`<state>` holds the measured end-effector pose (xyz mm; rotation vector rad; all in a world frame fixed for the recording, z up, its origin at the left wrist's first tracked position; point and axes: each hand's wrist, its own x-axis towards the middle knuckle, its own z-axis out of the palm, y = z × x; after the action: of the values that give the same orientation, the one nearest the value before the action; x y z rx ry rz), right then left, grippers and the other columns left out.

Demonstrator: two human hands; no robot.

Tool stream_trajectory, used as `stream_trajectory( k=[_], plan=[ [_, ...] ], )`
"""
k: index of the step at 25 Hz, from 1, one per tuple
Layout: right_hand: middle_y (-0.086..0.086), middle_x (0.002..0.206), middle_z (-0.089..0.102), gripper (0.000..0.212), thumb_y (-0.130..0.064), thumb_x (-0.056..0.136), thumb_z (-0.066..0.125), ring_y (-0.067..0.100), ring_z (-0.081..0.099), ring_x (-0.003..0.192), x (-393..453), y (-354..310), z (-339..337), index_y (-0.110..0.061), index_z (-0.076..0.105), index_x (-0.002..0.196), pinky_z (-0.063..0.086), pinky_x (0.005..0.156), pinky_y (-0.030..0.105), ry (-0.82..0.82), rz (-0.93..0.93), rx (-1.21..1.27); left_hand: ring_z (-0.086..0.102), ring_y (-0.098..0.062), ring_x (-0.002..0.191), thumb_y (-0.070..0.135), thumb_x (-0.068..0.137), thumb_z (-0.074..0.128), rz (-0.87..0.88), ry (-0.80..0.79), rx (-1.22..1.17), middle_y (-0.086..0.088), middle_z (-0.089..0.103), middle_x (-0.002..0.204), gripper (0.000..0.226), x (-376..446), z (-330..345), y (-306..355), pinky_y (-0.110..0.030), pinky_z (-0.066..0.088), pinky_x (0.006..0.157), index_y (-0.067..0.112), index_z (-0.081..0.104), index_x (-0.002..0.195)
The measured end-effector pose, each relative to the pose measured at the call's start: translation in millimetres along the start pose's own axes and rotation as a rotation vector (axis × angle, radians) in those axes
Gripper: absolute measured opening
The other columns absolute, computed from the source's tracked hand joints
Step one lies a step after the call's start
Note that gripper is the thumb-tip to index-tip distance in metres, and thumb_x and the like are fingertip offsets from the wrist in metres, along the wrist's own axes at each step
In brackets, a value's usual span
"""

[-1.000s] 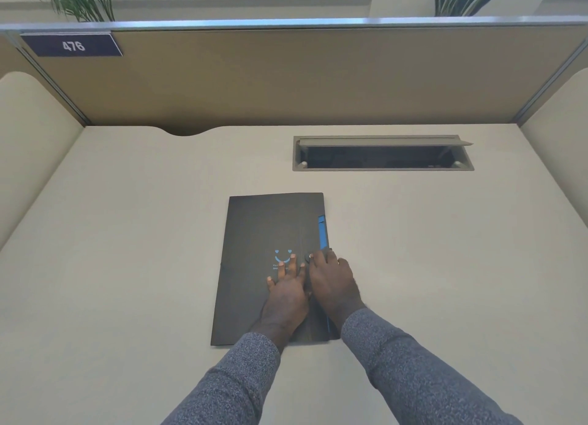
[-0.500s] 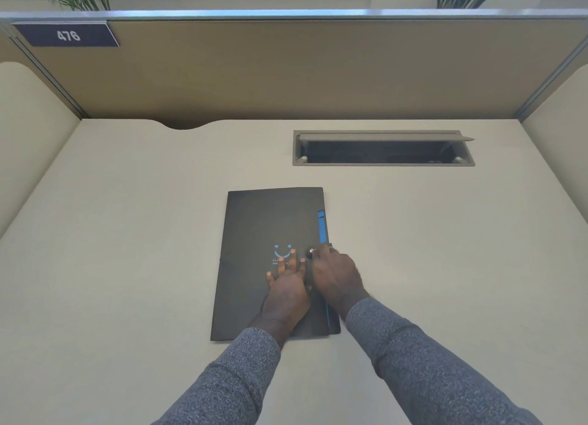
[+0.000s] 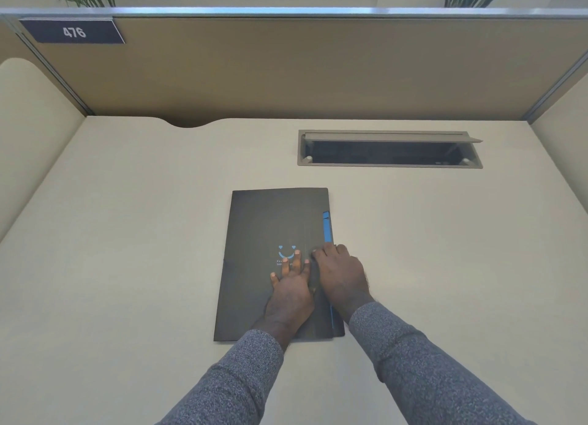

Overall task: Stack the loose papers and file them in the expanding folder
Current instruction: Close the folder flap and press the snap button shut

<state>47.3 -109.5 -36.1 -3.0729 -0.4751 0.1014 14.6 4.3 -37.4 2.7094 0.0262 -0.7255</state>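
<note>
A black expanding folder (image 3: 264, 230) with a blue smiley print lies closed on the desk, and a blue strip (image 3: 326, 230) shows along its right edge. My left hand (image 3: 291, 288) rests flat on the cover just below the print, fingers spread. Beside it, my right hand (image 3: 340, 275) covers the folder's right edge, its fingertips curled onto the edge of the flap just below the blue strip. No loose papers are visible.
The cream desk (image 3: 127, 233) is walled by tan partitions. A grey cable hatch (image 3: 389, 149) stands open at the back right. A sign reading 476 (image 3: 73, 31) hangs at the top left. There is a curved cut-out (image 3: 191, 122) in the desk's back edge.
My right hand's fingers have curled in a little at the flap edge. The left hand stays flat on the cover. The folder has not moved.
</note>
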Motion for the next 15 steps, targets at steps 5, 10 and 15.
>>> stream_trajectory(
  k=[5,10,15],
  plan=[
    [0.005,0.078,0.064,0.029,-0.007,0.055,0.085,0.025,0.062,0.066,1.0,-4.1,0.2,-0.015,0.071,0.079,0.039,0.040,0.027,0.006,0.024,0.010,0.000,-0.033,0.150,0.024,0.099,0.039,0.008,0.016,0.002,-0.007,-0.005,0.164,0.062,-2.4,1.1,-0.6,-0.059,0.011,0.117,0.013,0.012,0.154],
    [0.004,0.078,0.063,0.029,-0.007,0.055,0.085,0.025,0.062,0.068,-2.1,-2.4,-0.4,-0.015,0.071,0.080,0.040,0.041,0.028,-0.003,0.000,0.019,-0.001,-0.032,0.150,0.024,0.100,0.038,0.004,0.007,-0.012,-0.006,-0.004,0.164,0.060,-3.3,-1.3,-0.5,-0.059,0.010,0.117,0.014,0.012,0.154],
    [0.004,0.121,0.059,0.039,-0.011,0.086,0.057,0.025,0.056,0.108,-2.5,2.9,-5.8,-0.020,0.063,0.124,0.049,0.071,0.036,-0.063,-0.002,0.129,-0.001,-0.030,0.151,0.020,0.098,0.042,0.025,0.022,-0.138,-0.005,-0.002,0.165,0.059,-8.2,-6.7,-1.9,-0.055,0.007,0.119,0.014,0.019,0.153]
  ],
)
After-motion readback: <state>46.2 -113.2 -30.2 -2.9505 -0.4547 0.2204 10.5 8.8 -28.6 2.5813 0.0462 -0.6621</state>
